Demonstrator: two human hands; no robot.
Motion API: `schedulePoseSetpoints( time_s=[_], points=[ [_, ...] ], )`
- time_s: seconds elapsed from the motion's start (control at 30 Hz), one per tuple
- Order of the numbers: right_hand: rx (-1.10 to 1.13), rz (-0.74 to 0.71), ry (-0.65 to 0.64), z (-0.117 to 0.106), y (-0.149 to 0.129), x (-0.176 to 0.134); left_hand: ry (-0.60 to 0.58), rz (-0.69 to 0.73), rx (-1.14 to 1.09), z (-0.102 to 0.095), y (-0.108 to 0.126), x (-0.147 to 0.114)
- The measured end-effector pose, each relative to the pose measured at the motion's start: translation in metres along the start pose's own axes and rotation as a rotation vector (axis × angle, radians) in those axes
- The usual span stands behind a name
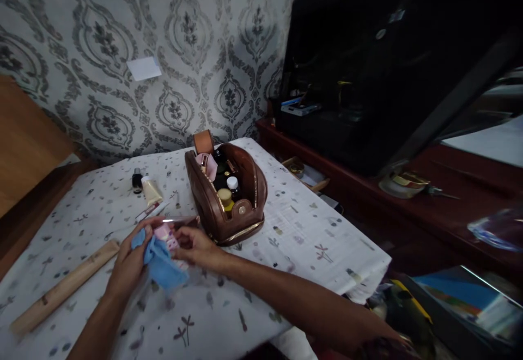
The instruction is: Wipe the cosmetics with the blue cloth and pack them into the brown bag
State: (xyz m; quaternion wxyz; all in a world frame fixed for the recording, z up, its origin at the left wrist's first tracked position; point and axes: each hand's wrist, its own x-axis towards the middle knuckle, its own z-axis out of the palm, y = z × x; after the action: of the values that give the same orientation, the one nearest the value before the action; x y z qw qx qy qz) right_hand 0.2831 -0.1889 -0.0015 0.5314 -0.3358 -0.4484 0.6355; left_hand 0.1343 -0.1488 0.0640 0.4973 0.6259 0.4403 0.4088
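Note:
My left hand (pixel 129 254) is closed around a light blue cloth (pixel 165 267), which hangs down over the table. My right hand (pixel 200 248) pinches a small pink and white patterned item (pixel 166 236) beside the cloth; its exact kind is blurred. Just beyond my hands stands an unzipped brown toiletry bag (pixel 210 210). Inside it are a white-capped bottle (pixel 232 184), a yellow bottle with a gold cap (pixel 224 196), a pink item (pixel 208 168) and dark containers.
Behind my left hand lie a small black bottle (pixel 137 181), a cream tube (pixel 151 190) and a slim white stick-like item (pixel 152 209). A wooden strip (pixel 65 286) rests at left. On the right, a large black screen (pixel 347 71) stands on a reddish-brown cabinet (pixel 347 199).

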Motion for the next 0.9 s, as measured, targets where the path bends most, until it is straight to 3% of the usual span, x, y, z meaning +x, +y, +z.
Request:
schedulePoseSetpoints(
  time_s=[0.13,0.27,0.43,0.6,0.77,0.9],
  points=[
    [0.021,-0.079,0.183,0.003,0.004,0.002,0.025,-0.048,-0.107,0.012,-0.015,-0.002],
    [-0.058,-0.157,0.278,0.008,0.011,0.002,-0.004,0.026,0.007,0.013,-0.023,-0.007],
    [-0.154,-0.234,0.238,0.011,0.011,-0.005,0.014,0.144,0.188,0.012,-0.028,-0.012],
    [-0.3,-0.261,0.179,0.012,-0.006,-0.019,0.054,0.189,0.278,0.003,-0.035,-0.01],
    [-0.371,-0.192,0.2,0.012,-0.014,-0.025,-0.016,0.167,0.298,-0.002,-0.034,-0.009],
    [-0.277,-0.22,0.126,0.01,-0.01,-0.023,-0.071,0.163,0.248,0.001,-0.033,-0.014]
  ],
)
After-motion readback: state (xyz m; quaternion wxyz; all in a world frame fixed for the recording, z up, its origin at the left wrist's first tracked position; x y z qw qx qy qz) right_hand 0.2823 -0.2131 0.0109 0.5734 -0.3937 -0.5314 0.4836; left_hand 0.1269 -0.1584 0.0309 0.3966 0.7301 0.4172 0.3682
